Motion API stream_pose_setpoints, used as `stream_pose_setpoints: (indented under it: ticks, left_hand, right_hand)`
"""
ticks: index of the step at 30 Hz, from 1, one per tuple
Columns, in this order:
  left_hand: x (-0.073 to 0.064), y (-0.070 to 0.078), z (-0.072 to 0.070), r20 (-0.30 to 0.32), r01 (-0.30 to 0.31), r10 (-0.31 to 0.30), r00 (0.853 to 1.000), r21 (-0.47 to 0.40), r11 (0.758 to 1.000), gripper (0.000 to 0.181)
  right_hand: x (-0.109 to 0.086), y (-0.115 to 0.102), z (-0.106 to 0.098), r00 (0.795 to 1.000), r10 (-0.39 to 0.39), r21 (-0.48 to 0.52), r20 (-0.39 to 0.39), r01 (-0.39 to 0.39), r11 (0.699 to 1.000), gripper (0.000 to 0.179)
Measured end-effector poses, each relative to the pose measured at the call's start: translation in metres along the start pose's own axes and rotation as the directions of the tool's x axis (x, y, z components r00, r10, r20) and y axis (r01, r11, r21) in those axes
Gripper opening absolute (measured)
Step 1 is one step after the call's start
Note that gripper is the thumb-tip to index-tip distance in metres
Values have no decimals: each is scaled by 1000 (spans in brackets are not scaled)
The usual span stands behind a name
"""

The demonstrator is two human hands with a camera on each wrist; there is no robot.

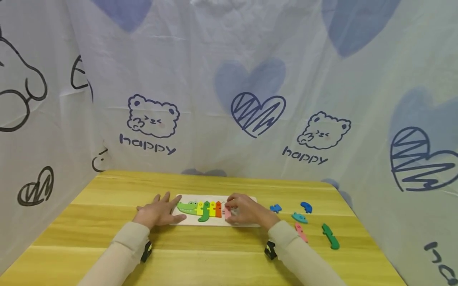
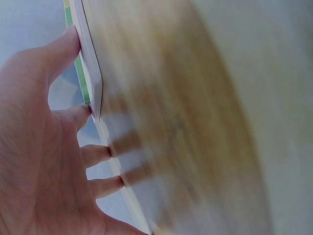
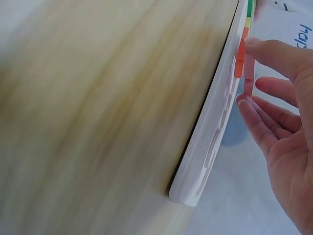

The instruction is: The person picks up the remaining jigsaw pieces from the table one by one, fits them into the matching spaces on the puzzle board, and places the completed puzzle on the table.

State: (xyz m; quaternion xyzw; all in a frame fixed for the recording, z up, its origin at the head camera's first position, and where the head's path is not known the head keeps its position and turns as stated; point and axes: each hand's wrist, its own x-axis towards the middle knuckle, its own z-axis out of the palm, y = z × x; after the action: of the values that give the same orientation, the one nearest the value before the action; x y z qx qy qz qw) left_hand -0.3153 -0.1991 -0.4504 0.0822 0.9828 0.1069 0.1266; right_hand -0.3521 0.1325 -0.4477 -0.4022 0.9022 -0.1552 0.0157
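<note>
— While I watch the rig from afar, what does my head view list?

— One white board [image 1: 214, 223], lying on the desk [image 1: 207, 254]. Set in it, left to right: green head piece [image 1: 187, 207], first yellow piece [image 1: 200, 209], green leg piece [image 1: 204, 217], second yellow piece [image 1: 212, 209], orange piece [image 1: 218, 209]. Next, one pink piece [image 1: 228, 215], at the board just right of the orange, pinched by the right hand [image 1: 247, 210]. Left hand [image 1: 155, 213]: spread, at the board's left end. Loose at right: blue piece [image 1: 275, 208], dark blue piece [image 1: 306, 207], teal piece [image 1: 299, 217], second pink piece [image 1: 301, 232], long green piece [image 1: 330, 236].

— My left wrist view?

— Left hand, fingers extended; thumb and forefinger touch the board.

— Right wrist?

— Thumb and fingertips on the pink piece, beside the orange; whether it is seated, I cannot tell.
</note>
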Motion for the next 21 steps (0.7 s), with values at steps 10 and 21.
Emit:
stream_pose_setpoints:
  ticks: [10,21]
  left_hand:
    - [0,0,1,-2,2,-2,1000,5,1000,94]
    - [-1,2,0,-8,6,-6,1000,9,1000,93]
  right_hand:
    - [5,0,3,1000,-27,-13,-10,27,1000,44]
    - [7,-1,5,1000,17,-12,1,-17,1000,44]
